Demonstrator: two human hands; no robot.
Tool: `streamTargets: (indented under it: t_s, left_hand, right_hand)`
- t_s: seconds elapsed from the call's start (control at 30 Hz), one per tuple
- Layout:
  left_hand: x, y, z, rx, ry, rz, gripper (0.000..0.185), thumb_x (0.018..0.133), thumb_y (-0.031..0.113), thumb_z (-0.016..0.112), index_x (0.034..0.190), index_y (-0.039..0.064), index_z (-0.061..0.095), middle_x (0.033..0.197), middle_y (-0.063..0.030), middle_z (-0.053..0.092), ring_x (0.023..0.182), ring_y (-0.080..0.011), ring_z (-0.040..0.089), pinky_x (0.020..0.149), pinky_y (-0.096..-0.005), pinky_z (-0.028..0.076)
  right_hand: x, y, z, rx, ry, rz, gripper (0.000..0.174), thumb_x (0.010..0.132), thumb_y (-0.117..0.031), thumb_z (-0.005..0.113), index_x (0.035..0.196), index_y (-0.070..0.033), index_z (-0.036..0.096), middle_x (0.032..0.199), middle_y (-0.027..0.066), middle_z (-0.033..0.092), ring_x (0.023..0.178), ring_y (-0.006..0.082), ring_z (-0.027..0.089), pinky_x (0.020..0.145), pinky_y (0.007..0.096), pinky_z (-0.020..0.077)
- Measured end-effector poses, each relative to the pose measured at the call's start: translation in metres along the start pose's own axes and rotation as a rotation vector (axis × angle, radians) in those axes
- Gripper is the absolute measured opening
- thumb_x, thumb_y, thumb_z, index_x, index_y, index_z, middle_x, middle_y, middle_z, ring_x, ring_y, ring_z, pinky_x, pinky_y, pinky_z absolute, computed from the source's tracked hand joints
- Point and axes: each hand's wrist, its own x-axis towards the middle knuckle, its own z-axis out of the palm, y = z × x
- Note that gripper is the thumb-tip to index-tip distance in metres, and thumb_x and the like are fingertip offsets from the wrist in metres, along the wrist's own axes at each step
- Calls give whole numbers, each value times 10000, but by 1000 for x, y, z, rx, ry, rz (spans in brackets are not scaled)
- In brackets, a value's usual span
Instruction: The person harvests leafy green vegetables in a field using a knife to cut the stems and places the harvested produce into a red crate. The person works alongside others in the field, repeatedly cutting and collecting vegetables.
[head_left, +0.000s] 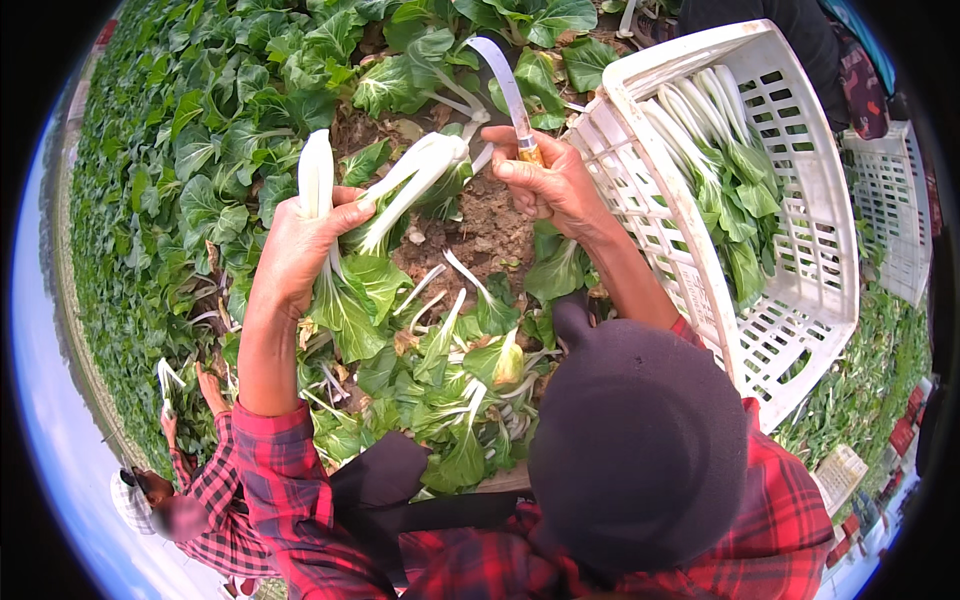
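Observation:
My left hand (304, 236) grips a bok choy (316, 169), its white stalk base pointing up and its green leaves hanging below the fist. Against the thumb tip leans a second bok choy (420, 176) with thick white stalks; whether the hand also holds it is hidden. In my right hand (544, 180) is a curved harvesting knife (508, 82), the fingers around its wooden handle (530, 154) and the blade upward. Between and below the hands, cut leaves and loose stalks (457, 360) litter the soil (487, 225).
A white plastic crate (679, 247) stands tilted at the right, with trimmed bok choy (720, 142) inside. Uncut bok choy rows (195, 142) fill the left. Another person (217, 517) crouches at lower left. More crates (892, 210) lie beyond, and dark clothing (765, 60) shows behind the near crate.

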Motion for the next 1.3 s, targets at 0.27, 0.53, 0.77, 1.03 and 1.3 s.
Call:
streamTargets:
  t_s: [0.27, 0.53, 0.77, 1.03, 1.3]
  left_hand:
    - [-61, -37, -20, -331, -24, -141, 437, 912, 264, 815, 1250, 16, 691, 998, 9, 711, 831, -61, 655, 647, -215, 509]
    - [-126, -24, -61, 4, -164, 140, 590, 969, 201, 695, 1472, -65, 539, 1294, -104, 690, 1155, -158, 645, 1080, -338, 462]
    - [-142, -69, -30, -579, -94, 111, 478, 922, 217, 813, 1321, 12, 646, 1105, -29, 714, 969, -113, 677, 838, -299, 578]
    - [-165, -109, -43, -571, 19, 51, 396, 874, 163, 769, 1217, -15, 683, 1075, -86, 741, 929, -157, 711, 794, -320, 595]
    - [-247, -121, -132, -316, 240, 99, 429, 896, 215, 801, 1243, 32, 628, 1019, -46, 705, 954, -162, 689, 902, -307, 532]
  right_hand:
    - [24, -35, 83, -345, -377, -71, 387, 879, -317, 871, 1151, -72, 746, 756, -63, 604, 600, 24, 485, 519, 219, 383]
    - [14, -53, 154, -489, -630, 65, 348, 921, -391, 807, 999, -65, 713, 707, -50, 589, 599, 45, 534, 517, 235, 427]
    - [-4, -20, 188, -488, -713, 165, 295, 960, -315, 783, 974, -25, 731, 658, -26, 600, 576, 46, 551, 489, 228, 405]
    - [-4, -14, 215, -658, -792, 203, 261, 934, -247, 800, 1013, -3, 749, 621, -28, 595, 506, 46, 506, 444, 236, 358]
    - [25, -62, 222, -1340, -964, 348, 410, 989, -390, 709, 1019, 18, 714, 618, 50, 631, 474, 98, 561, 413, 276, 396]
